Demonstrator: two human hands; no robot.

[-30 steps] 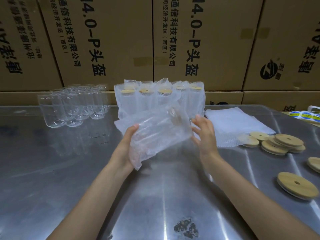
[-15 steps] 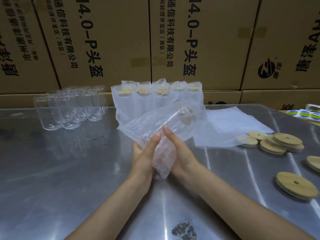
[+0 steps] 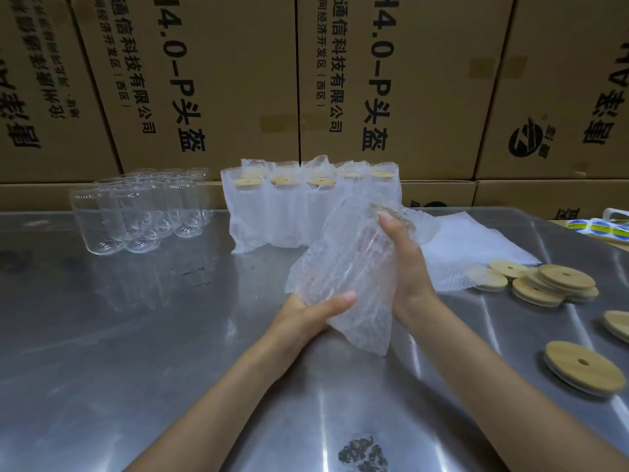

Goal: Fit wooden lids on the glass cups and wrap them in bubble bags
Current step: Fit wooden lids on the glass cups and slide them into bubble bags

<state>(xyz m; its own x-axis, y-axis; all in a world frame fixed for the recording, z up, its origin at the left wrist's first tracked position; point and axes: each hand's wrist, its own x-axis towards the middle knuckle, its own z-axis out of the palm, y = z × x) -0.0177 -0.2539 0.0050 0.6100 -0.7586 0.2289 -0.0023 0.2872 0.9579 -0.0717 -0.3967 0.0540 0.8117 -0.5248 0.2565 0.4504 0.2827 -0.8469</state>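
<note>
Above the middle of the steel table I hold a lidded glass cup inside a bubble bag [image 3: 343, 267], tilted with its lid end up and to the right. My left hand [image 3: 306, 315] grips its lower end from below, thumb across the wrap. My right hand [image 3: 405, 264] grips its right side, fingers up near the lid end. A loose flap of the bag hangs below my hands. Behind them stand several wrapped cups [image 3: 292, 209] with wooden lids showing. Bare glass cups [image 3: 136, 212] stand in a cluster at the back left.
A stack of flat bubble bags [image 3: 456, 247] lies right of my hands. Loose wooden lids [image 3: 548, 284] are piled at the right, with one lid [image 3: 583, 367] nearer me. A roll of stickers [image 3: 595, 228] lies at the far right. Cardboard boxes [image 3: 391, 83] wall the back.
The wrapped cup has turned from lying nearly level to a steeper tilt. My right hand slid up its side toward the lid end, and my left hand shifted under its base.
</note>
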